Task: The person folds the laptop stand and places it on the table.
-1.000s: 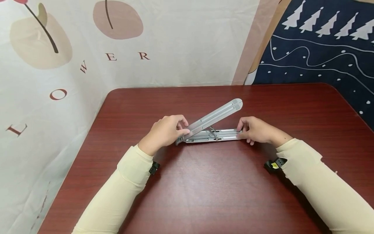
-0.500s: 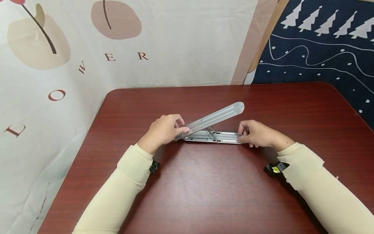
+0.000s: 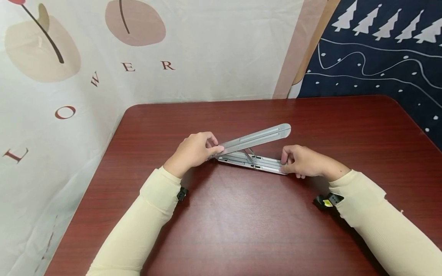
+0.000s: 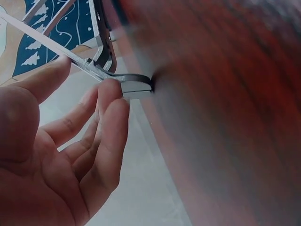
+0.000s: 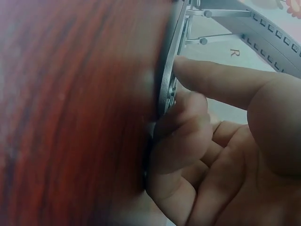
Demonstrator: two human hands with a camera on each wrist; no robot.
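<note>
A silver metal folding laptop stand point(image 3: 269, 165) stands part-unfolded near the middle of the table. Its long upper arm point(image 3: 257, 138) slants up to the right above the base, with thin struts point(image 3: 249, 155) joining the two. At the hinged left end, my left hand point(image 3: 195, 149) pinches the stand between thumb and fingers; the left wrist view shows fingertips at its curved lip point(image 4: 137, 85). My right hand point(image 3: 307, 163) grips the right end of the base. In the right wrist view, the thumb lies on the base's inner side and curled fingers are beneath, close to the tabletop.
The dark red wooden table point(image 3: 241, 218) has rounded far corners. Behind it hangs a pale cloth point(image 3: 214, 50) with printed letters, and a navy cloth point(image 3: 366, 69) with white trees is at the right. Each wrist wears a black strap point(image 3: 335, 198).
The stand's upper arm has swung down, narrowing its angle to the base. The base has turned, its right end coming nearer to me with my right hand. Both hands keep their hold.
</note>
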